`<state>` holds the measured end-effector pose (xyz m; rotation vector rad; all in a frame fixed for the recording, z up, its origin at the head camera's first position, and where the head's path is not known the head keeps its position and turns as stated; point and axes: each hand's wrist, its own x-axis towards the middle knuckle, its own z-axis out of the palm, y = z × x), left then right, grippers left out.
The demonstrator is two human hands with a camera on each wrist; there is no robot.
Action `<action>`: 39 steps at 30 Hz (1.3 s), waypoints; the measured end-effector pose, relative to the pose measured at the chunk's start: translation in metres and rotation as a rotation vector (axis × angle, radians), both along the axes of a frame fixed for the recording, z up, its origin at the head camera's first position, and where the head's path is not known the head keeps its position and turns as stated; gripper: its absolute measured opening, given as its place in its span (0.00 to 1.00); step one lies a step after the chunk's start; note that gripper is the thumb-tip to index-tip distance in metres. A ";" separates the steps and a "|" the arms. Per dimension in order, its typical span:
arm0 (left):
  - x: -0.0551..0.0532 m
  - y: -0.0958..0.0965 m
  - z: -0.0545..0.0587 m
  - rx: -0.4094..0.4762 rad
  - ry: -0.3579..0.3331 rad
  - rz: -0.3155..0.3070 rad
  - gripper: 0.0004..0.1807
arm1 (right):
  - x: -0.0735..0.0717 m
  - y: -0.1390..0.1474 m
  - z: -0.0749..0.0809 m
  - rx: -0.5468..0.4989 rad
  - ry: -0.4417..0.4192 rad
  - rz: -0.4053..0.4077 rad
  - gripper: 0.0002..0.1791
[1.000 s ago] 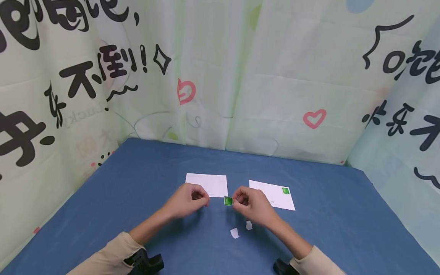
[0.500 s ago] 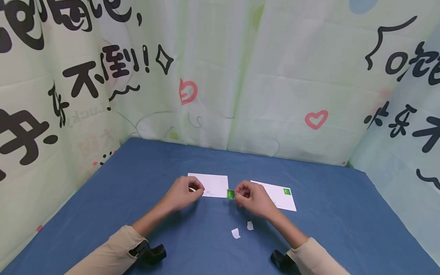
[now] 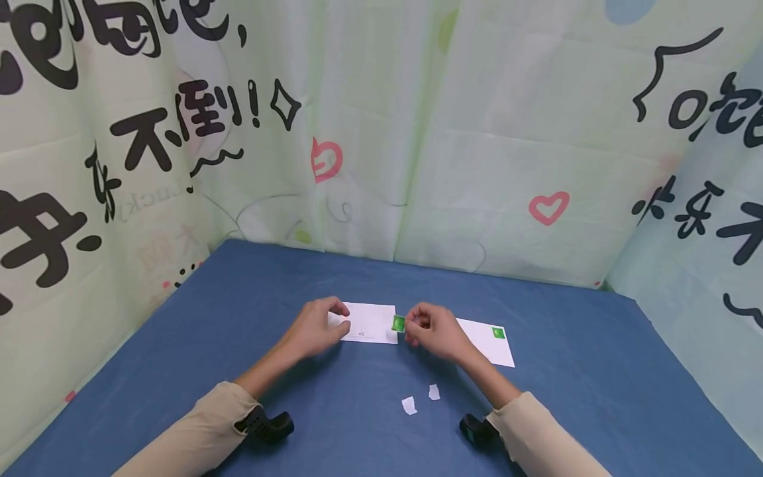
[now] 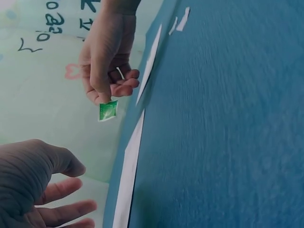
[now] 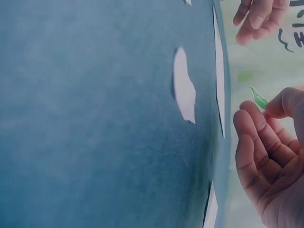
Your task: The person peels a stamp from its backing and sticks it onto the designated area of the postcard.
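Note:
Between thumb and index finger, my right hand [image 3: 438, 334] pinches a small green postage stamp [image 3: 398, 323] by its edge. In the head view the stamp overlaps the right end of the left white envelope [image 3: 372, 324]; the left wrist view shows it held above the table. My left hand [image 3: 314, 326] hovers over the envelope's left end, thumb and fingers apart, with nothing in it. A second white envelope [image 3: 485, 341] lies to the right, partly hidden by my right hand, and bears a green stamp [image 3: 498, 332] in its far right corner.
Two small white paper scraps [image 3: 408, 405] lie on the blue tablecloth [image 3: 346, 424] in front of the envelopes. A pale printed curtain [image 3: 465, 132] stands behind the table and along both sides. Each wrist wears a black device [image 3: 271, 426].
My right hand has carried the stamp away from me, up to the left envelope's right end. My left hand has moved left and away, and its thumb and fingers have spread apart.

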<state>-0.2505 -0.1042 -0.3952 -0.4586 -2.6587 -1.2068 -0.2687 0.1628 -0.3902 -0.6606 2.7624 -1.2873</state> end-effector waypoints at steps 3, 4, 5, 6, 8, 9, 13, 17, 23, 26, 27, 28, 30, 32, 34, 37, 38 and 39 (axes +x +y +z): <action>-0.003 -0.001 -0.001 -0.029 0.001 0.006 0.09 | -0.006 -0.001 -0.001 0.012 -0.012 -0.004 0.03; -0.004 -0.001 -0.002 -0.039 0.002 0.004 0.10 | -0.008 -0.002 -0.001 0.017 -0.021 -0.008 0.03; -0.004 -0.002 -0.002 -0.046 0.000 0.003 0.11 | -0.010 -0.002 -0.001 0.021 -0.030 -0.008 0.04; -0.005 -0.002 -0.002 -0.055 0.000 0.000 0.12 | -0.012 -0.002 -0.001 0.025 -0.038 -0.008 0.04; -0.006 -0.003 -0.002 -0.066 -0.004 0.000 0.13 | -0.015 -0.003 -0.001 0.035 -0.051 -0.012 0.05; -0.007 -0.004 -0.003 -0.072 -0.006 0.001 0.14 | -0.017 -0.004 -0.001 0.038 -0.055 -0.010 0.05; -0.011 -0.005 -0.004 -0.105 -0.013 0.012 0.17 | -0.024 -0.005 -0.001 0.052 -0.069 0.003 0.06; -0.014 -0.006 -0.007 -0.136 -0.012 0.015 0.18 | -0.031 -0.007 -0.003 0.046 -0.104 0.011 0.06; -0.017 -0.007 -0.008 -0.159 -0.030 0.022 0.20 | -0.038 -0.010 -0.004 0.057 -0.131 0.007 0.07; -0.019 -0.008 -0.009 -0.175 -0.041 0.025 0.20 | -0.042 -0.011 -0.004 0.076 -0.137 0.005 0.08; -0.019 -0.009 -0.009 -0.179 -0.045 0.025 0.20 | -0.043 -0.012 -0.004 0.080 -0.145 -0.003 0.08; -0.020 -0.009 -0.009 -0.182 -0.049 0.024 0.21 | -0.044 -0.013 -0.004 0.086 -0.151 -0.010 0.08; -0.020 -0.009 -0.010 -0.190 -0.059 0.024 0.21 | -0.046 -0.014 -0.003 0.095 -0.159 -0.021 0.08; -0.022 -0.010 -0.010 -0.199 -0.064 0.025 0.21 | -0.048 -0.015 -0.004 0.103 -0.167 -0.032 0.07; -0.022 -0.010 -0.011 -0.213 -0.062 0.027 0.21 | -0.051 -0.016 -0.005 0.111 -0.162 -0.034 0.07; -0.023 -0.011 -0.012 -0.226 -0.064 0.032 0.21 | -0.054 -0.017 -0.005 0.120 -0.160 -0.035 0.07; -0.023 -0.011 -0.013 -0.231 -0.064 0.036 0.21 | -0.055 -0.017 -0.005 0.123 -0.160 -0.034 0.07; -0.023 -0.011 -0.013 -0.235 -0.063 0.038 0.21 | -0.055 -0.018 -0.005 0.129 -0.159 -0.033 0.07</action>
